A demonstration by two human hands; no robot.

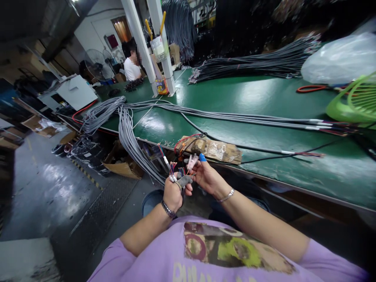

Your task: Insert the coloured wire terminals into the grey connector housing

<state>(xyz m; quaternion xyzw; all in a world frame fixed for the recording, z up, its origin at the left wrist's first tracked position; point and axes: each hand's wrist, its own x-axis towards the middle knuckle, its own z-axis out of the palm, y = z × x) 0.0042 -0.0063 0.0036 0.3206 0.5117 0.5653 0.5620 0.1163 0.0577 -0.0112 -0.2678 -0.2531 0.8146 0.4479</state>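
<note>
L hand (174, 194) closed round cable ends (172, 178), just off tabletop (258, 98) edge; R hand (209, 177) pinching pale bit (192, 161) (connector? can't tell) — thin wires (182, 171) might bend or snag if tugged w/ loose grip.

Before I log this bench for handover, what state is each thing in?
Left hand: closed around cable ends.
Cable ends: coloured wires exposed, splayed.
Right hand: close to the wires; grip unclear.
Grey cables: partly on the table, partly draped over its edge.
Dark cables: bundled, lying on the table.
Plastic bag: bulging.
Cardboard box: open.
Fan: upright; running or not, cannot tell.
</note>
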